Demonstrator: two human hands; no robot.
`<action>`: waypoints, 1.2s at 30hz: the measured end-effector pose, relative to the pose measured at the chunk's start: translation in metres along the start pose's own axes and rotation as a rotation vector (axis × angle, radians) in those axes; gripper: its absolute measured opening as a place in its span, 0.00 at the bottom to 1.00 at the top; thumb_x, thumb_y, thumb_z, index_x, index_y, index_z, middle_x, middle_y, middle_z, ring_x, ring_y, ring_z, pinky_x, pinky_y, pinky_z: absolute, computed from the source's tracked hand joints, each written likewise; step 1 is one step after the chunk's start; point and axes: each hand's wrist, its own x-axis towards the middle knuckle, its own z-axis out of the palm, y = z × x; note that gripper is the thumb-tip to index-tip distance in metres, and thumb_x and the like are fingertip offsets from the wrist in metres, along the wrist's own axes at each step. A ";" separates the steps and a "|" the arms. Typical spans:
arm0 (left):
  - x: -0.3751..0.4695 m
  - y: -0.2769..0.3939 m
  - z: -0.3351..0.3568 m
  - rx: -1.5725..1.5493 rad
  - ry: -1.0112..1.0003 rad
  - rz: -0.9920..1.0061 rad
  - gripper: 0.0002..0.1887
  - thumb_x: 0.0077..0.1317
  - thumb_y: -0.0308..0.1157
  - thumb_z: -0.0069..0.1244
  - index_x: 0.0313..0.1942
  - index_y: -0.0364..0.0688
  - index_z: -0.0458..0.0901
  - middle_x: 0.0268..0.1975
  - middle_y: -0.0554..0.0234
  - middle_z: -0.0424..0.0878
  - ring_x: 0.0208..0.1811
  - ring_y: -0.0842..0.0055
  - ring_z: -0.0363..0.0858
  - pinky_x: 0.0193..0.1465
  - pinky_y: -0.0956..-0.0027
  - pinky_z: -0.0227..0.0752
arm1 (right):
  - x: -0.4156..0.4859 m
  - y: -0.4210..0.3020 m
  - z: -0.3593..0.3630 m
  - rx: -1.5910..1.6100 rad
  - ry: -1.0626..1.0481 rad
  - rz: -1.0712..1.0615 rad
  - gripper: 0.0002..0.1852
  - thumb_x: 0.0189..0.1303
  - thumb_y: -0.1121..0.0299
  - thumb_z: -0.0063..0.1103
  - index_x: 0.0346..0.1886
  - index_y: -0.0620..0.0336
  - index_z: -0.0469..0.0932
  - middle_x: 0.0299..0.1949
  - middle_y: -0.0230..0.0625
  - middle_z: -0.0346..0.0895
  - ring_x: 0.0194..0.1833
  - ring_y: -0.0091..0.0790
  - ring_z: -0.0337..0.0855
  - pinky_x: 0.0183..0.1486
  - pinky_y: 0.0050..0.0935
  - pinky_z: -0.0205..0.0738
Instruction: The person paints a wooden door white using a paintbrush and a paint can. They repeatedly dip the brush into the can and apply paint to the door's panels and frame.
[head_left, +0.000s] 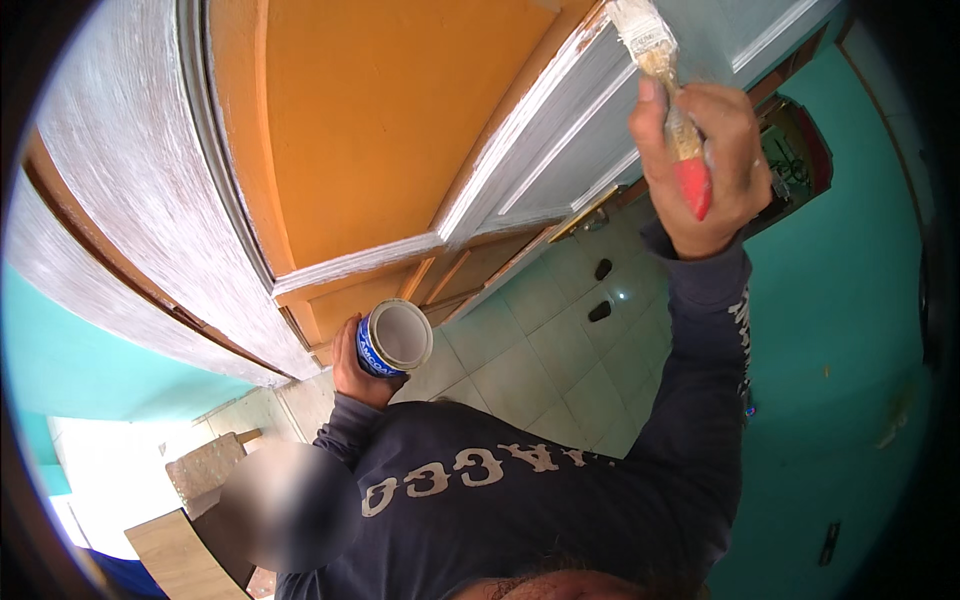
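My right hand (709, 157) is raised and grips a paintbrush (658, 60) by its wooden handle, which has a red end. White paint coats the bristles, and their tip meets the white-streaked moulding of a door (405, 135) at the top of the view. Orange-brown still shows on the large panel, while its moulding and the rail beside it are white. Low against my body, my left hand (364, 375) holds a blue paint can (401, 336) by its side. The can is open at the top, with pale paint inside.
A door frame (127, 142) streaked with white stands at the left. Turquoise walls (832, 315) rise on the right. Dark objects (600, 310) lie on the tiled floor (525, 360). A paint-spattered wooden stool (206, 465) and a wooden board (180, 555) are at the lower left.
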 end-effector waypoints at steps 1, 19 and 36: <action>-0.001 -0.001 0.001 -0.003 0.002 0.004 0.57 0.30 0.33 0.79 0.66 0.33 0.69 0.61 0.41 0.78 0.64 0.46 0.76 0.70 0.51 0.69 | -0.006 0.000 0.002 -0.024 0.038 -0.011 0.20 0.43 0.79 0.80 0.40 0.57 0.79 0.32 0.40 0.78 0.33 0.44 0.83 0.33 0.37 0.78; 0.002 -0.004 0.005 0.006 -0.029 0.001 0.62 0.25 0.36 0.81 0.67 0.34 0.68 0.60 0.43 0.78 0.62 0.49 0.78 0.67 0.53 0.73 | -0.033 -0.031 0.004 0.127 -0.337 0.116 0.13 0.50 0.78 0.71 0.36 0.54 0.77 0.32 0.34 0.72 0.30 0.40 0.80 0.27 0.36 0.75; -0.001 -0.005 0.001 0.047 -0.043 -0.006 0.65 0.24 0.38 0.82 0.69 0.34 0.66 0.61 0.44 0.79 0.62 0.50 0.80 0.66 0.54 0.74 | 0.033 0.031 -0.017 0.180 -0.159 0.246 0.13 0.55 0.76 0.74 0.35 0.59 0.75 0.32 0.40 0.78 0.35 0.49 0.84 0.38 0.39 0.79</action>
